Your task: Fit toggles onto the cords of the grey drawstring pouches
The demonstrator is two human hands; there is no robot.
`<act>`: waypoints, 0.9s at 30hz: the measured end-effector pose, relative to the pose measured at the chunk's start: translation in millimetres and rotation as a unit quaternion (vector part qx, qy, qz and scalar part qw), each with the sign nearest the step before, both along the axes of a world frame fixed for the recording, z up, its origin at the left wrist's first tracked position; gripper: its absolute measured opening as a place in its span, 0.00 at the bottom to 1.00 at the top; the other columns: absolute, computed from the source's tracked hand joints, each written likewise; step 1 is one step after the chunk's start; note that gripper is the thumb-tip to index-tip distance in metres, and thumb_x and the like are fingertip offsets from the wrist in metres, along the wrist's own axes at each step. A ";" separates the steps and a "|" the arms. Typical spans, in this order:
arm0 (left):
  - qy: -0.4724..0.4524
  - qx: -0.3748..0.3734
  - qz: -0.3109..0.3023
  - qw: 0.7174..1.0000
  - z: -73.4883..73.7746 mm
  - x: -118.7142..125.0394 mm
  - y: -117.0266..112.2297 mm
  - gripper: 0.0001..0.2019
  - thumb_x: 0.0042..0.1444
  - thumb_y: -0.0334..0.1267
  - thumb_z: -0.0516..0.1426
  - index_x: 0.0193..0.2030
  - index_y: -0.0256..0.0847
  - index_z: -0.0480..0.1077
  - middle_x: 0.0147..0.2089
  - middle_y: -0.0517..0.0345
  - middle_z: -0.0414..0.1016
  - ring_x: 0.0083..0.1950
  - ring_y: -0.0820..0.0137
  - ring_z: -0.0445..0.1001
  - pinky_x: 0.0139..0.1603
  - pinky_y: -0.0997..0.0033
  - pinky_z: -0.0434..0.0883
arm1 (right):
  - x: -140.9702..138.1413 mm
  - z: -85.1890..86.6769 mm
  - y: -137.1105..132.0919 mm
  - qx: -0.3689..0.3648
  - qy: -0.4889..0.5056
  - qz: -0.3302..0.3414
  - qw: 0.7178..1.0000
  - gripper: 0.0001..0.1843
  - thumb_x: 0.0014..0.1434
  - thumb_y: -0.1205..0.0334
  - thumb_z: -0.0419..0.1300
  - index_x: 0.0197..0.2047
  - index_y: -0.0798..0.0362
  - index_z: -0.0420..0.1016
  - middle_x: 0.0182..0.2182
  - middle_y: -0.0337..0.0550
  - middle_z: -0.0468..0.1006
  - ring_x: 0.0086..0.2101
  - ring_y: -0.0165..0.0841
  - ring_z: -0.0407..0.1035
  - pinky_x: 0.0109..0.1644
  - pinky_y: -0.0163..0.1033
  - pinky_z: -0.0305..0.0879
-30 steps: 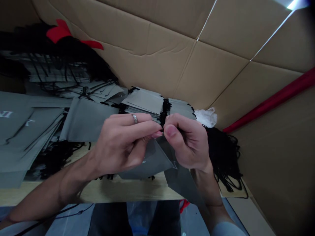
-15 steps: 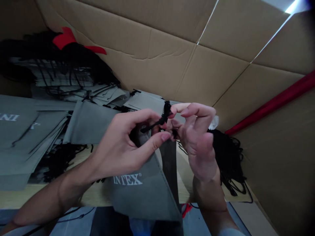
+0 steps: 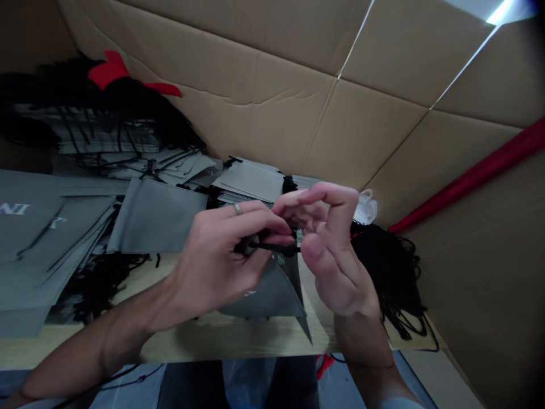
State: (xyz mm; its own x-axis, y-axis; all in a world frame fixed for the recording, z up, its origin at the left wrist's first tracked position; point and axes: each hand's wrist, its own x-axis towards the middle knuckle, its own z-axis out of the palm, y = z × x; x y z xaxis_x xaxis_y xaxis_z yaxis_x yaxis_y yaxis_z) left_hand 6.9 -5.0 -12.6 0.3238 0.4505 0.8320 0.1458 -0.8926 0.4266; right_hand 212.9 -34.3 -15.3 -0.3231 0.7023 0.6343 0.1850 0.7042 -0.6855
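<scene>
My left hand (image 3: 223, 261), with a ring on one finger, is closed around the gathered top of a grey drawstring pouch (image 3: 264, 298) and its black cord (image 3: 279, 249). The pouch hangs below the fingers, its white lettering partly folded out of sight. A knotted stretch of the cord runs from the left grip towards the thumb of my right hand (image 3: 338, 261). The right hand's fingers are bent, and they close on the cord close beside the left fingertips. Exactly where the right fingertips meet the cord is partly hidden.
Grey pouches (image 3: 157, 216) lie in stacks at the left and back of the wooden table (image 3: 191, 341). A heap of black cords (image 3: 392, 272) sits at the right. Cardboard walls (image 3: 255, 79) enclose the back and right, with a red strip (image 3: 468, 176) along the right one.
My left hand has turned over, knuckles now up, and the pouch has swung up and folded. The cord stretch has shifted lower and lies nearly level between the hands.
</scene>
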 end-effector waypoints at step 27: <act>0.084 -0.298 -0.128 0.942 31.3 -27.0 0.4 0.09 0.75 0.45 0.62 0.57 0.48 0.73 0.50 0.59 0.77 0.51 0.68 0.78 0.48 0.72 0.79 | 30.3 22.8 1.7 0.040 -0.018 -0.090 0.995 0.11 0.70 0.66 0.78 0.52 0.42 0.93 0.45 0.36 0.93 0.43 0.36 0.85 0.49 0.44 0.78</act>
State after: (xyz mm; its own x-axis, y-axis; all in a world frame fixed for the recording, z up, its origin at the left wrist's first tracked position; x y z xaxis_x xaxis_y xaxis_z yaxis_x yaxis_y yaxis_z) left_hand -20.0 -4.6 18.7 0.5904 0.7105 0.3828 0.0678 -0.5163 0.8538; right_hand 243.1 -32.6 7.5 -0.2203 0.6983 0.6810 0.3356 0.7098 -0.6193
